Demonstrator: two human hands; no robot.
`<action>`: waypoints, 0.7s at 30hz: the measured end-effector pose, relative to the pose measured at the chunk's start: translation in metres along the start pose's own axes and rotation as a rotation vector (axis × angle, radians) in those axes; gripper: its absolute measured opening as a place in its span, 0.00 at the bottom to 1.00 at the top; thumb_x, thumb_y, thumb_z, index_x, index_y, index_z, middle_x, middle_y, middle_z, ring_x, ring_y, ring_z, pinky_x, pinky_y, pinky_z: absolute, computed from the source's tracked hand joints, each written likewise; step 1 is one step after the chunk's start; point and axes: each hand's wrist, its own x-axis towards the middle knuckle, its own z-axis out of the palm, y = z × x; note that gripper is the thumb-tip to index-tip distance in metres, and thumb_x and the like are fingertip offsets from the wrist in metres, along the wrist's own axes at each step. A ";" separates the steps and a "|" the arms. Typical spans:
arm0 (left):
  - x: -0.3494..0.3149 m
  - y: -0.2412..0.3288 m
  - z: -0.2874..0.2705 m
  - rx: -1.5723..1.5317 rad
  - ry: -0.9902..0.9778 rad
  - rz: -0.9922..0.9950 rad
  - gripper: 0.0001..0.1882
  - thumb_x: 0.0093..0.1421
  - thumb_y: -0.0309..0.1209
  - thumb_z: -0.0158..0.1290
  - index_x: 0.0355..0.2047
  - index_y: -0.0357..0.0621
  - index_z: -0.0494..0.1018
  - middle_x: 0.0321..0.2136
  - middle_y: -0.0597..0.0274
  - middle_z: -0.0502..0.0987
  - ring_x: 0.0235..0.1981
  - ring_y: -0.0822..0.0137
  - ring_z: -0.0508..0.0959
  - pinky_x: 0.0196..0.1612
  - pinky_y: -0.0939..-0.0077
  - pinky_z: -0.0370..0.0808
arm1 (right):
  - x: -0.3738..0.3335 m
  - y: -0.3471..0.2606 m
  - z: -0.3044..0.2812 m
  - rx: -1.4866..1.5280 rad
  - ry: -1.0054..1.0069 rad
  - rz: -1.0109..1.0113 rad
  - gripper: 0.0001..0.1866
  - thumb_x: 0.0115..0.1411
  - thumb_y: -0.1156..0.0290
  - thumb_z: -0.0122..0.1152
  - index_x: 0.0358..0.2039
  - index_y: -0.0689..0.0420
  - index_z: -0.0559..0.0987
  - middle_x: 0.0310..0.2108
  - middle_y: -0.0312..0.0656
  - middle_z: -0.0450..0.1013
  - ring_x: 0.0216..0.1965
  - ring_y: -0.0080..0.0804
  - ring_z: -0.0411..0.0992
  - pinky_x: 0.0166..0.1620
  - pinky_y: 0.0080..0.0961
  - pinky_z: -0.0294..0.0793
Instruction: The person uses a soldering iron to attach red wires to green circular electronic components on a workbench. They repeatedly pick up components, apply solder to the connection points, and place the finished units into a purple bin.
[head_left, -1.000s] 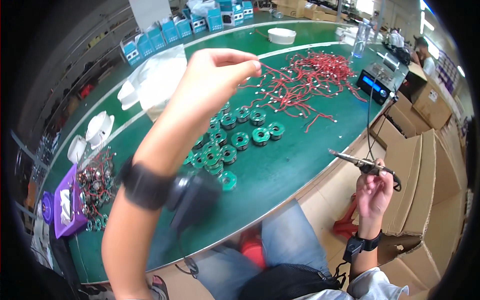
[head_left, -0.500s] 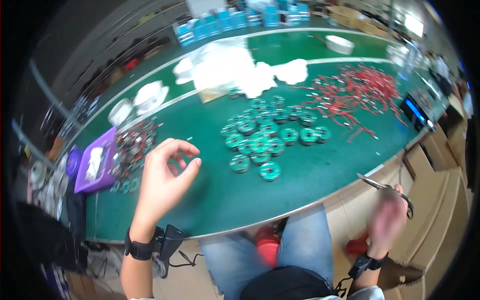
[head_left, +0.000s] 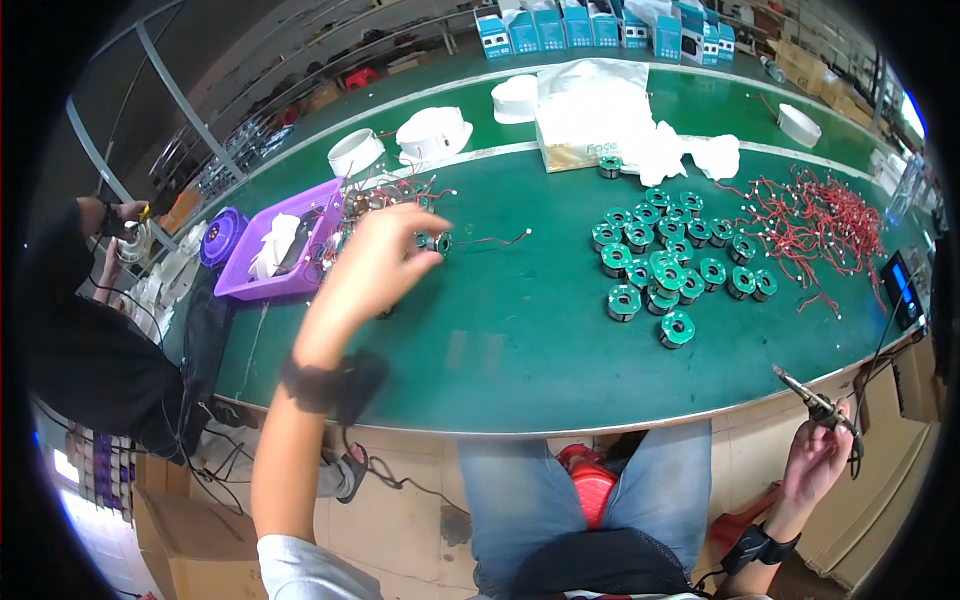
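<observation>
Over the left part of the green bench (head_left: 500,370), my left hand (head_left: 375,260) has thumb and fingers closed on a small motor coil with a green circuit board (head_left: 440,243). A thin red wire with a white end trails from the coil to the right. The fingers hide much of it. Past the bench's front edge, my right hand (head_left: 815,462) grips a soldering iron (head_left: 822,407), its metal tip pointing up and left toward the bench. Right of centre stand several black coils with green round boards (head_left: 676,328), some stacked. Behind my left hand lies a pile of wired coils (head_left: 375,200).
A purple basket (head_left: 235,278) holding white pieces stands at the left. Red wires (head_left: 815,240) lie heaped at the right, near a blue-lit display unit (head_left: 902,290). White housings (head_left: 432,135) and a white bag (head_left: 595,105) sit farther back. A co-worker's hand (head_left: 128,212) is at far left.
My left hand has gone from empty to pinching a wired coil. The view has turned left, so the bench things appear farther right. My right hand still holds the soldering iron.
</observation>
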 end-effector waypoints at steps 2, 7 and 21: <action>0.015 0.013 0.020 0.130 -0.076 0.028 0.16 0.44 0.23 0.55 0.37 0.34 0.72 0.37 0.51 0.73 0.28 0.62 0.75 0.34 0.72 0.72 | -0.002 0.000 0.004 0.032 -0.041 0.016 0.11 0.54 0.75 0.49 0.36 0.62 0.61 0.30 0.40 0.61 0.17 0.15 0.57 0.20 0.08 0.59; 0.048 0.039 0.041 0.361 -0.266 -0.081 0.07 0.46 0.25 0.48 0.22 0.34 0.74 0.21 0.45 0.74 0.28 0.49 0.74 0.35 0.61 0.70 | -0.008 -0.003 0.012 0.006 0.021 -0.008 0.10 0.54 0.73 0.49 0.34 0.60 0.60 0.27 0.38 0.61 0.18 0.14 0.59 0.20 0.07 0.61; -0.026 0.007 0.010 0.444 -0.227 0.140 0.06 0.44 0.23 0.48 0.25 0.41 0.72 0.26 0.55 0.69 0.32 0.57 0.74 0.34 0.67 0.72 | 0.010 0.002 -0.034 -0.011 -0.025 -0.010 0.21 0.58 0.70 0.46 0.50 0.68 0.61 0.23 0.37 0.64 0.18 0.13 0.56 0.22 0.09 0.58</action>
